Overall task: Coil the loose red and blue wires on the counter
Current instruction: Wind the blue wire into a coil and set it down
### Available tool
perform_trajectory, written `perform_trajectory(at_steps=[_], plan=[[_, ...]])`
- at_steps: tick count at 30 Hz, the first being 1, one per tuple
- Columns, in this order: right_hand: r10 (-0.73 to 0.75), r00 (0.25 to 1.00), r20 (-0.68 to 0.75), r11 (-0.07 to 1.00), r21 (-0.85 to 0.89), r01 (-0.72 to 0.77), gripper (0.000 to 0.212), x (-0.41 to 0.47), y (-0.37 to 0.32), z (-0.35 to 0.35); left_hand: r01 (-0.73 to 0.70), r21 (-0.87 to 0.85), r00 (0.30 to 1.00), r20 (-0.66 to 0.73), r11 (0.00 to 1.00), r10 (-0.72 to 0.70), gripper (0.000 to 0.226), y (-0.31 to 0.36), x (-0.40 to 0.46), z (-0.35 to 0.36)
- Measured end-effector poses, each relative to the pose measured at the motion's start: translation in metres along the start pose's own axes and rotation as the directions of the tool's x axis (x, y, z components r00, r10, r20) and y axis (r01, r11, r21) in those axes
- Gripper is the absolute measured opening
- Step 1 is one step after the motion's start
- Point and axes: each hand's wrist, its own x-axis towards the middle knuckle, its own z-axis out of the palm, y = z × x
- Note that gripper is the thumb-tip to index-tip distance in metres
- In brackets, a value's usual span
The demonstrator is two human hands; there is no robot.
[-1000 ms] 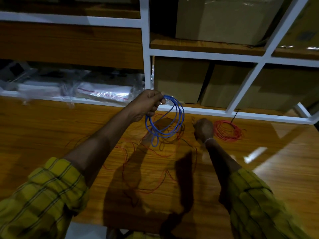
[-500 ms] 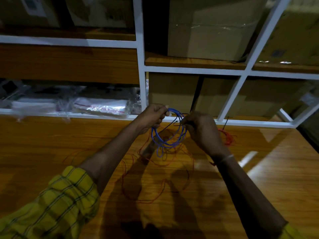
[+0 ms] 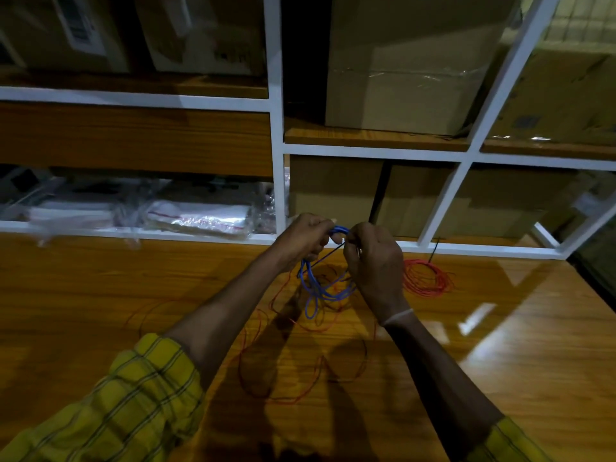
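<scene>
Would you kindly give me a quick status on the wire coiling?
Left hand grips top of blue coil; right hand pinches beside it. Red coil done, on counter. Loose red wire sprawled below hands, uncoiled.

No text can be read; a white label (image 3: 78,26) on a box (image 3: 63,35) is blurred beyond reading.

I took the place for a stockroom or shop storage area: a white-framed shelf unit (image 3: 277,135) held taped cardboard boxes (image 3: 410,71), clear plastic packets (image 3: 200,218) lay stacked in a lower bay, and a glossy wooden counter (image 3: 500,345) ran in front.
</scene>
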Motion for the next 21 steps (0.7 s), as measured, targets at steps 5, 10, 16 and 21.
perform_trajectory(at_steps=[5,10,16,21], plan=[[-0.002,1.0,0.0,1.0,0.018,0.002,0.013,-0.001,-0.002,0.001,-0.003,0.007,1.0,-0.008,1.0,0.003,0.025,0.002,-0.001,0.0],[0.0,1.0,-0.005,1.0,0.022,0.0,0.012,0.002,0.0,0.003,-0.034,0.017,0.999,0.024,0.999,0.034,0.019,0.006,-0.003,0.0],[0.004,1.0,-0.016,1.0,0.016,-0.004,0.012,0.002,0.004,0.003,-0.086,0.031,0.995,0.053,0.996,0.084,0.017,0.007,-0.003,0.001],[0.073,0.997,-0.034,0.996,0.055,-0.071,0.014,0.002,0.01,-0.003,-0.093,0.031,0.995,0.037,0.995,0.092,0.017,0.004,-0.001,0.0]])
